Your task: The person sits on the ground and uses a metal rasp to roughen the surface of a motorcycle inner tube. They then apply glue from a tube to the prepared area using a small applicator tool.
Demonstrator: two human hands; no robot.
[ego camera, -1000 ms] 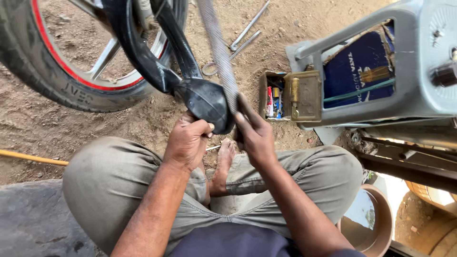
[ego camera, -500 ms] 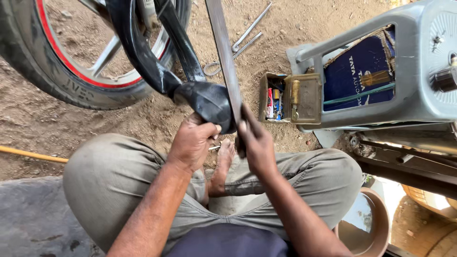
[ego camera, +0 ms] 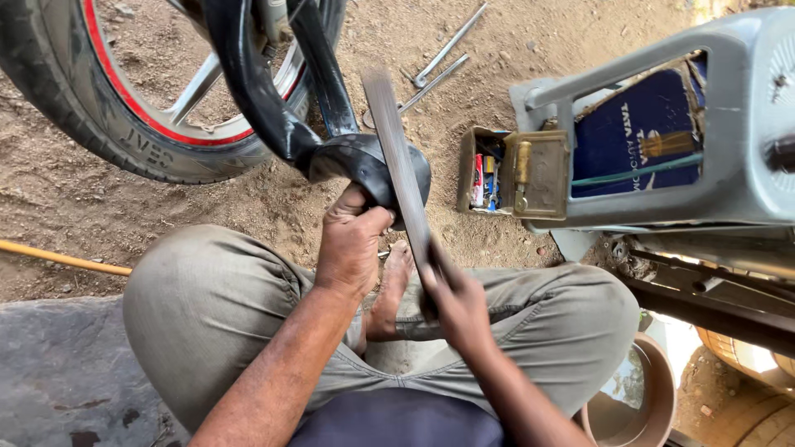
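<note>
My left hand (ego camera: 352, 240) grips a folded loop of black rubber inner tube (ego camera: 356, 157) that runs up to a wheel (ego camera: 124, 132) with a black tyre and red rim stripe. My right hand (ego camera: 455, 302) holds a long flat metal file (ego camera: 397, 165) by its lower end, its blade laid across the bulge of the tube. I sit cross-legged on the dirt, a bare foot (ego camera: 389, 290) under the hands.
A small open box of tubes and bits (ego camera: 484, 174) sits on the dirt beside a grey metal machine (ego camera: 662, 149). Two metal levers (ego camera: 439, 58) lie further out. A yellow rod (ego camera: 62, 258) lies at left, a round basin (ego camera: 633, 397) at lower right.
The file has slid back toward me along the tube, and my right hand has dropped lower over my lap. My left hand keeps its grip on the tube.
</note>
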